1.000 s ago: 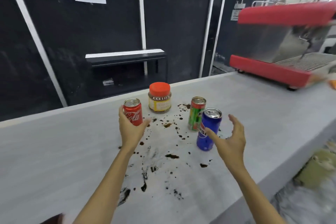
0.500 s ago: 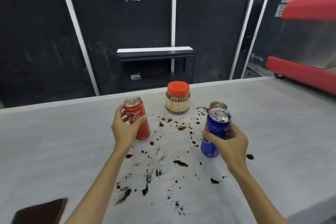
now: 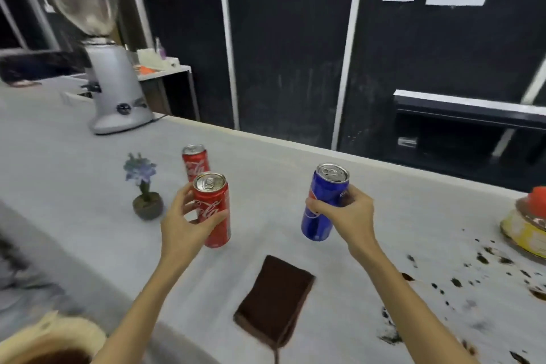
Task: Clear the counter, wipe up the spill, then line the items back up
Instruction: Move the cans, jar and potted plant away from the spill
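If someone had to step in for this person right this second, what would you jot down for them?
Left hand: holding a red cola can above the counter.
Right hand: holding the blue can, also lifted.
Already set aside: a second red can standing near the small potted flower.
Still by the spill: the orange-lidded jar, at the right edge.
The brown cloth lies untouched in front.
Left to do: set both cans down away from the spill, move the jar, wipe, line everything up.
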Tool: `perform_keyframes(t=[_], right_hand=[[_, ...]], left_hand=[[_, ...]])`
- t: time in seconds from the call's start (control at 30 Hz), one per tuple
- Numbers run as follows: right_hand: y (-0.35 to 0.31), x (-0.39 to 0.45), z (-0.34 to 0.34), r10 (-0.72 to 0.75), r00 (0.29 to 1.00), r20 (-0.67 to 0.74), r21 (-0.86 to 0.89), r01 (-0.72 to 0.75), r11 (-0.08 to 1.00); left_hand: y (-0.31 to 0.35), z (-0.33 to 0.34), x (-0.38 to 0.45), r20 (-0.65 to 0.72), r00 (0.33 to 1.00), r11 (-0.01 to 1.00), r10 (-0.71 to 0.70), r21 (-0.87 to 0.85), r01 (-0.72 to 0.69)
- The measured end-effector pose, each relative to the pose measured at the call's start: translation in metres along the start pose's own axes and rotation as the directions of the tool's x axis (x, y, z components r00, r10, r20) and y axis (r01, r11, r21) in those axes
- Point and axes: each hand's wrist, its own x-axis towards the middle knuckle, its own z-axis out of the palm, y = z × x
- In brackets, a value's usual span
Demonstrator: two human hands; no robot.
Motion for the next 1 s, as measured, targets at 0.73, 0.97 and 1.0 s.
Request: perform_keyframes(t=[0.73,0.97,1.0], right_hand=[[0.009,0.028,0.237,0.052,0.941,0.335,-0.018,-0.048,0.999],[0.005,0.021,0.198,0.091,0.943,0.320,-0.122,-0.054,0.991],[0.002,0.019,0.181,0.075,0.958,0.275,-0.114,-0.045,0.992]], left_hand=[[-0.077,-0.129,0.044,-0.148,0.989,0.995,-0.022,0.094,0.036],[-0.016,-0.098,0.040,-0.104,0.942,0.935,0.320,0.198,-0.296],[-0.009,-0.083,0.040,-0.023,0.950,0.938,0.311,0.167,-0.303]])
